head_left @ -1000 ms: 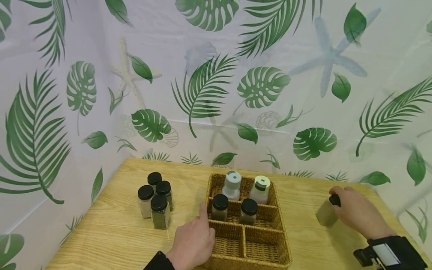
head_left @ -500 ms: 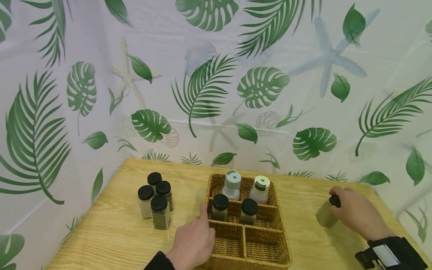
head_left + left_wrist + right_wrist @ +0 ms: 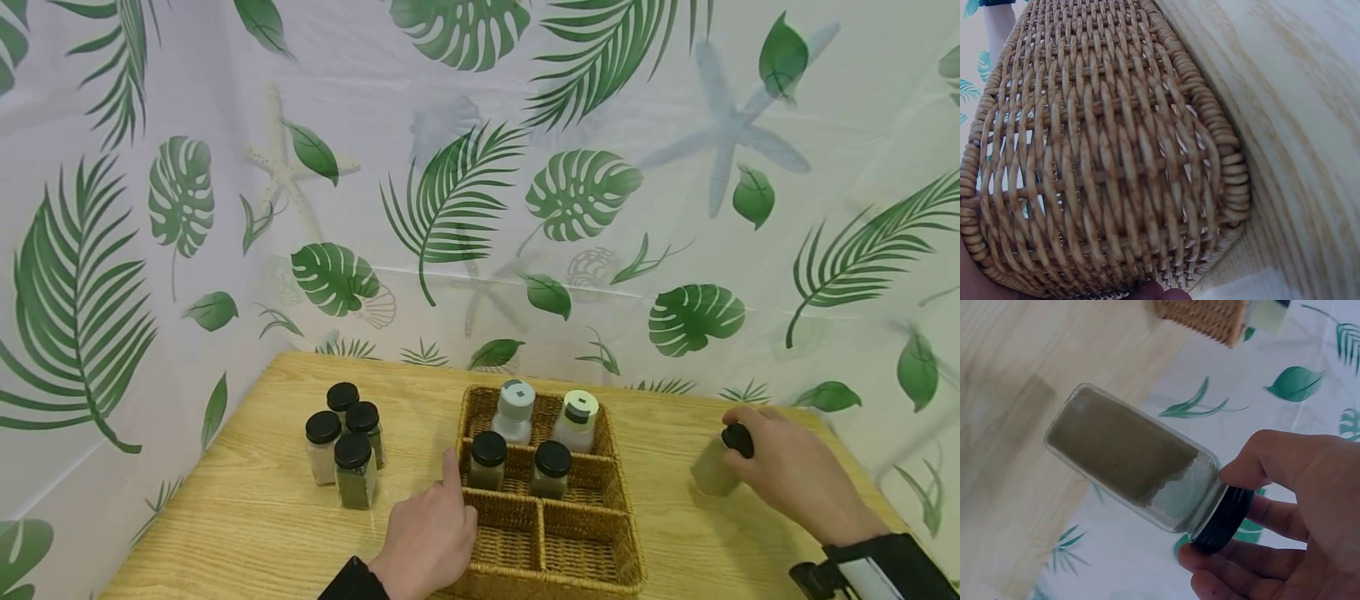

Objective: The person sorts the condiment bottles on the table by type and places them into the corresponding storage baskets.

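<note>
The right hand point(image 3: 791, 477) pinches a tilted jar point(image 3: 1125, 447) by its black cap point(image 3: 1224, 517), fingers curled round it, presumably keeping the glass free; the jar is right of the basket point(image 3: 555, 581), whose wall stands between. The left hand point(image 3: 429, 537) lays a straight index finger along the basket's left side, apparently steadying it; whether it grips, I cannot tell. Inside stand two bottles point(image 3: 513, 425) and two smaller jars point(image 3: 487, 473); four more jars point(image 3: 356, 485) stand left, beyond that hand.

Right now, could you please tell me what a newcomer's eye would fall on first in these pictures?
Probably the leaf-printed backdrop behind the wooden table. Next would perhaps come the divided wicker basket at the head view's lower middle, and the tilted black-lidded jar to its right, held by its lid in the right hand.
</note>
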`<action>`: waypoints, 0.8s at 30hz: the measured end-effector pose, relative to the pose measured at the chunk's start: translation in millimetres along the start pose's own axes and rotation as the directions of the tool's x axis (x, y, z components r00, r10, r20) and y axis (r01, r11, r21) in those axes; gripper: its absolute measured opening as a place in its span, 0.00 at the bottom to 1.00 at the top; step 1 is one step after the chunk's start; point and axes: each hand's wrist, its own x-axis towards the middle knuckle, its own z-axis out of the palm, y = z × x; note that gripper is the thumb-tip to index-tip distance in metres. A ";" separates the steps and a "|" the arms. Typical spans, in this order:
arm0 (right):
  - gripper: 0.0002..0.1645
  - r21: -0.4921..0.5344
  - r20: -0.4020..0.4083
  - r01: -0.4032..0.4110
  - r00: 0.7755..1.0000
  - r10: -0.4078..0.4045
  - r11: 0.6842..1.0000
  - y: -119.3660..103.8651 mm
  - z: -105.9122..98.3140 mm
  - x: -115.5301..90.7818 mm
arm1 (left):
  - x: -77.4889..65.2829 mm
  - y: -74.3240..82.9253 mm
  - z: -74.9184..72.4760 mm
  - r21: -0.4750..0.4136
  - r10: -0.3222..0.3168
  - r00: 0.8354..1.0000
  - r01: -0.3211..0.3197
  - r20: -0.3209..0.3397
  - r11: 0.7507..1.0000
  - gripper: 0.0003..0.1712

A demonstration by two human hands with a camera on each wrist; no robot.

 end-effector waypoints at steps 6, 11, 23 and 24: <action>0.27 -0.003 -0.041 0.048 0.998 -0.048 0.999 -22.6 -13.3 -5.0 | -0.2 0.8 0.7 -0.001 0.003 1.000 -0.003 -0.016 1.000 0.40; 0.25 -0.015 -0.091 0.106 0.990 -0.107 0.994 -41.7 -22.9 -10.5 | -0.8 1.3 0.3 0.005 0.008 1.000 -0.008 -0.015 1.000 0.40; 0.24 -0.041 -0.160 0.179 0.970 -0.184 0.983 -82.7 -44.0 -18.1 | -1.0 1.8 0.3 0.003 0.012 1.000 -0.012 -0.011 1.000 0.40; 0.23 -0.044 -0.168 0.189 0.967 -0.194 0.981 -85.1 -44.9 -18.3 | -1.3 1.7 0.2 0.002 0.014 1.000 -0.014 -0.012 1.000 0.40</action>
